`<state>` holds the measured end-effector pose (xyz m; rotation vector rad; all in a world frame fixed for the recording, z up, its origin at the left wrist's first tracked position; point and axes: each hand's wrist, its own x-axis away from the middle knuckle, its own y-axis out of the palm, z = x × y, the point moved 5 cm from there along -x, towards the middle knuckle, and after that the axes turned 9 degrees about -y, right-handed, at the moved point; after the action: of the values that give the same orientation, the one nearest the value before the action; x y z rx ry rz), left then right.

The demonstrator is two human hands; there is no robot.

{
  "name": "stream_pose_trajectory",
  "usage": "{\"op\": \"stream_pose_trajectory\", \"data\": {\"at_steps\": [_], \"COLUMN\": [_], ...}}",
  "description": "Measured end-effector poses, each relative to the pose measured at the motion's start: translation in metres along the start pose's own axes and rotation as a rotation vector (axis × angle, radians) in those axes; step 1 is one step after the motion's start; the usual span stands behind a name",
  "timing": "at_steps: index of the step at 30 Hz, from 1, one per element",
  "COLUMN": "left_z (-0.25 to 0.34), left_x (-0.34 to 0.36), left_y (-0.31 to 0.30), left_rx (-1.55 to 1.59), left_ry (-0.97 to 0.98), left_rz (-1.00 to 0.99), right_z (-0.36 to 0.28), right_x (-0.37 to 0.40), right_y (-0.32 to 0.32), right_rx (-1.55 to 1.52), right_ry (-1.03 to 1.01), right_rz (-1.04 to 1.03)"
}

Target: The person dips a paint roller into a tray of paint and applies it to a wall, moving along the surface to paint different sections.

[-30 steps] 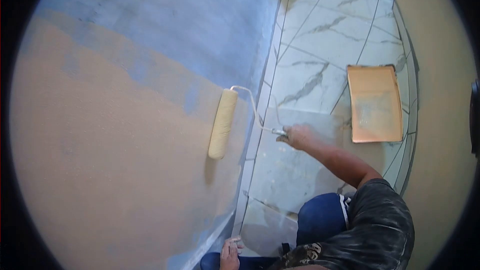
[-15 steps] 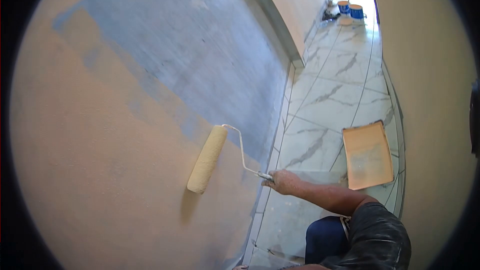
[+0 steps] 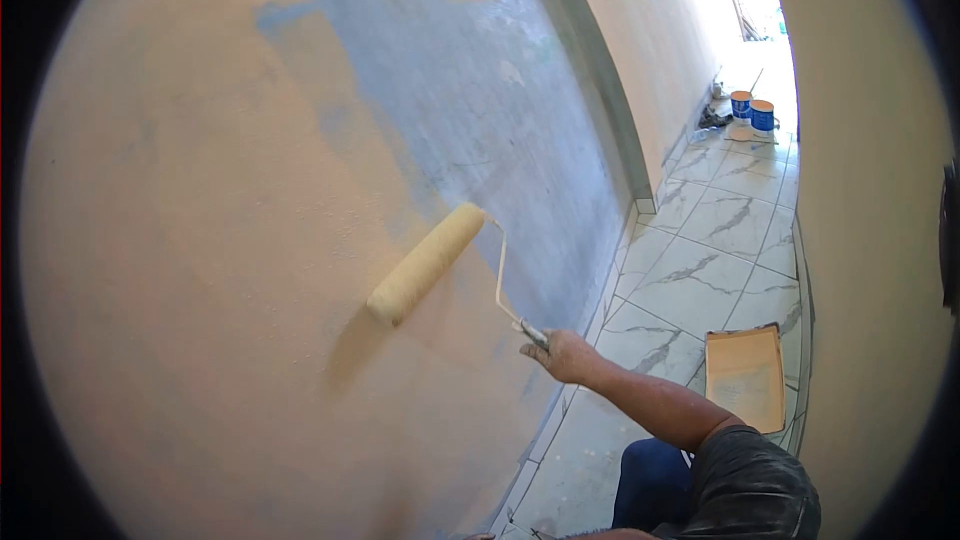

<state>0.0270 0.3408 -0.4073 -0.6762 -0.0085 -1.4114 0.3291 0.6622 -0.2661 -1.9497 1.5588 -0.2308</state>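
Observation:
My right hand [image 3: 566, 355] is closed around the handle of a paint roller [image 3: 428, 262]. The roller's long cream sleeve slants across the wall [image 3: 230, 270], its shadow falling just below and to the left. From the sleeve's upper end a bent wire frame [image 3: 501, 265] runs down to the handle. Peach paint covers the lower and left wall, while a blue-grey patch [image 3: 470, 90] shows at the upper right. Only a sliver of my left hand [image 3: 481, 537] appears at the bottom edge, its fingers mostly cut off.
A paint tray [image 3: 745, 380] with peach paint lies on the marble-look tile floor [image 3: 735, 215] to the right. Farther down the passage stand two blue paint buckets [image 3: 741, 108], beside a dark bundle [image 3: 714, 118]. A second wall [image 3: 870, 240] bounds the right side.
The roller has tilted closer to horizontal and its upper end has moved up and right on the wall. The head view has shifted, so the tray and buckets appear lower.

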Motion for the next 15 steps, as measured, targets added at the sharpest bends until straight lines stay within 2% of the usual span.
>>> {"op": "stream_pose_trajectory", "data": {"at_steps": [2, 4, 5, 7, 14, 15], "left_z": [0.002, 0.010, 0.004, 0.001, 0.018, 0.019], "left_x": [0.004, 0.009, 0.006, -0.001, -0.017, -0.018], "left_y": [-0.001, -0.001, 0.001, 0.006, 0.025, 0.027], "left_rx": [0.048, -0.051, -0.039, 0.077, 0.218, 0.245], "left_ry": [0.053, -0.171, -0.172, -0.031, 0.113, 0.097], "left_rz": [0.008, 0.022, 0.022, 0.034, -0.027, -0.062], "right_z": [-0.011, -0.029, -0.038, -0.055, -0.094, -0.104], "right_x": [-0.009, -0.016, -0.018, -0.021, -0.053, -0.054], "right_y": [-0.007, -0.023, -0.031, -0.046, -0.086, -0.092], "right_rx": [0.010, -0.022, -0.013, 0.000, 0.066, -0.008], "right_ry": [-0.036, -0.056, -0.059, -0.075, -0.143, -0.108], "right_rz": [0.031, 0.070, 0.063, 0.081, 0.181, 0.178]}}
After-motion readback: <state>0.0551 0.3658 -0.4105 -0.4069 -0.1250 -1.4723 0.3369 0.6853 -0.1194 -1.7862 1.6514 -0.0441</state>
